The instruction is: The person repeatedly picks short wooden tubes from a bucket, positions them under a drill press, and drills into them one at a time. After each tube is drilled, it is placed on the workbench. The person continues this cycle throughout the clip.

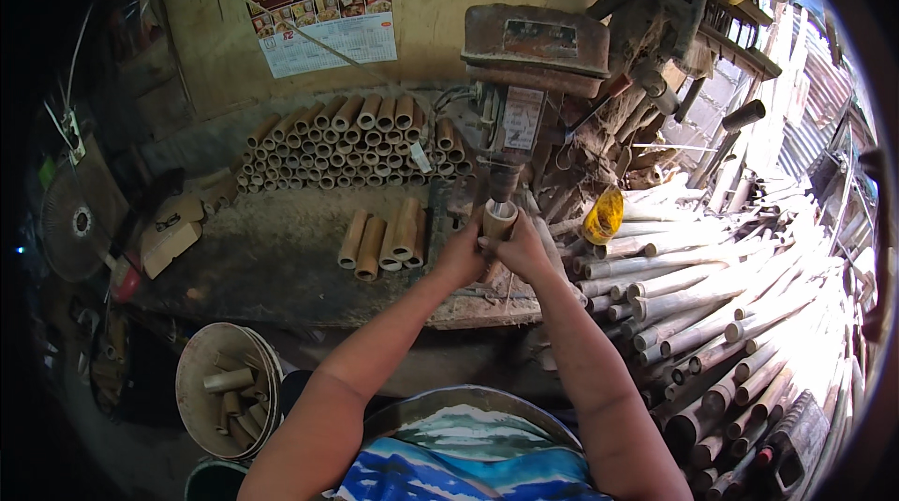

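At the centre of the frame, a bamboo tube (499, 229) is held more or less upright, its open mouth right under the chuck (506, 183) of a drill press (536, 50), and the pale metal bit (501, 206) is seen at that mouth. The step in hand is judged to be the boring or cleaning of the tube's end; whether the inner wall is being cut cannot be told. For the next move, the tube would need to be kept firmly in line with the bit, with the fingers kept below the rim. The tube is gripped from both sides, by the left hand (459, 257) and the right hand (524, 251), with fingers wrapped around it and thumbs brought together on the near side; the far fingertips are hidden. Both forearms are stretched up from the lower edge, converging over the front of the worktop (253, 272).
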`<act>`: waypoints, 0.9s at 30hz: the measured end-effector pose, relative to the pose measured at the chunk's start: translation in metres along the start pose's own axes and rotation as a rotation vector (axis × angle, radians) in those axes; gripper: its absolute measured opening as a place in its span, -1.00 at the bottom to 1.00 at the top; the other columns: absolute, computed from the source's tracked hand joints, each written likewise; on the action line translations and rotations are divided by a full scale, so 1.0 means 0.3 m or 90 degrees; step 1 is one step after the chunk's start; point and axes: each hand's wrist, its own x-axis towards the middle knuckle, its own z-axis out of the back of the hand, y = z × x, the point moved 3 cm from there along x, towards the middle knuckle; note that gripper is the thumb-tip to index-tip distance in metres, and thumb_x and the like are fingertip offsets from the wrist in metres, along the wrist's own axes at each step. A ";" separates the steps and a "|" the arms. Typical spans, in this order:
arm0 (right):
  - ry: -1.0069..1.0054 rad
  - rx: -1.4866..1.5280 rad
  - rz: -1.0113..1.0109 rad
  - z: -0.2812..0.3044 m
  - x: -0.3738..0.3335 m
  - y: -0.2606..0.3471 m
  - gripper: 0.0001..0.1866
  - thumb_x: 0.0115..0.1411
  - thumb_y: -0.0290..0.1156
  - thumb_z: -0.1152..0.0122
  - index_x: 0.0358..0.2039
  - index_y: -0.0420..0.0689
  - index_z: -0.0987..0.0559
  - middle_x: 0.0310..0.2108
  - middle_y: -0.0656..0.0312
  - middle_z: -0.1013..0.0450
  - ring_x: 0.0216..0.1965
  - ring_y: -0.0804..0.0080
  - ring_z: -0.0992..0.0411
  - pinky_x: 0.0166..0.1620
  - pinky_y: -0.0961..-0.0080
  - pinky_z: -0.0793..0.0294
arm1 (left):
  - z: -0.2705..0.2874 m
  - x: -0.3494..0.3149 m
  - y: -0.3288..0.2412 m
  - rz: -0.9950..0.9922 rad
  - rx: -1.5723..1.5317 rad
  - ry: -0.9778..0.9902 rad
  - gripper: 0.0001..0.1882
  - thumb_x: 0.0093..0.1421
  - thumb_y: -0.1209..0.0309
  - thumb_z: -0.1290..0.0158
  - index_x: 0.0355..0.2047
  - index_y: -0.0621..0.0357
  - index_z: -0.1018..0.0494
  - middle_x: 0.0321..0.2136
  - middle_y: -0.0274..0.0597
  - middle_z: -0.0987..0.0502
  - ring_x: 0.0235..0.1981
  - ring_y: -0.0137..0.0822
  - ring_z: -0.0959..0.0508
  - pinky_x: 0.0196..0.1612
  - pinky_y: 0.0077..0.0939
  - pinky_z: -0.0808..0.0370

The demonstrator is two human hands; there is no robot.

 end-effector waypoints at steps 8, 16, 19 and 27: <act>-0.003 0.005 -0.007 0.017 -0.035 0.002 -0.32 -0.08 -0.45 -0.41 0.11 -0.20 -0.40 0.00 -0.05 -0.53 0.10 0.04 -0.50 0.13 0.24 -0.46 | -0.004 -0.020 -0.032 -0.042 0.005 0.004 -0.07 0.16 0.36 -0.20 0.46 -0.08 0.04 -0.06 0.20 -0.59 -0.03 0.21 -0.60 -0.02 -0.05 -0.54; -0.033 -0.053 0.008 0.023 -0.084 0.048 -0.30 -0.08 -0.43 -0.43 0.12 -0.18 -0.40 0.02 -0.07 -0.52 0.12 0.00 -0.48 0.14 0.22 -0.45 | 0.012 -0.069 -0.067 -0.091 -0.052 -0.011 -0.09 0.16 0.39 -0.17 0.47 -0.05 0.03 0.05 0.21 -0.55 0.07 0.19 -0.56 0.06 -0.10 -0.51; -0.041 -0.049 0.022 0.016 -0.094 0.063 -0.30 -0.08 -0.43 -0.44 0.11 -0.18 -0.40 0.03 -0.08 -0.51 0.12 -0.01 -0.48 0.15 0.21 -0.45 | 0.014 -0.083 -0.063 -0.091 -0.053 -0.016 -0.11 0.18 0.44 -0.13 0.47 -0.05 0.04 0.10 0.18 -0.52 0.11 0.15 -0.54 0.10 -0.13 -0.49; -0.022 -0.013 0.001 -0.014 -0.096 0.062 -0.31 -0.02 -0.33 -0.52 0.10 -0.21 -0.40 0.02 -0.06 -0.51 0.12 0.04 -0.48 0.17 0.23 -0.42 | 0.023 -0.098 -0.031 -0.078 -0.077 -0.036 -0.11 0.17 0.46 -0.10 0.48 -0.05 0.02 0.06 0.18 -0.55 0.11 0.16 -0.54 0.10 -0.13 -0.49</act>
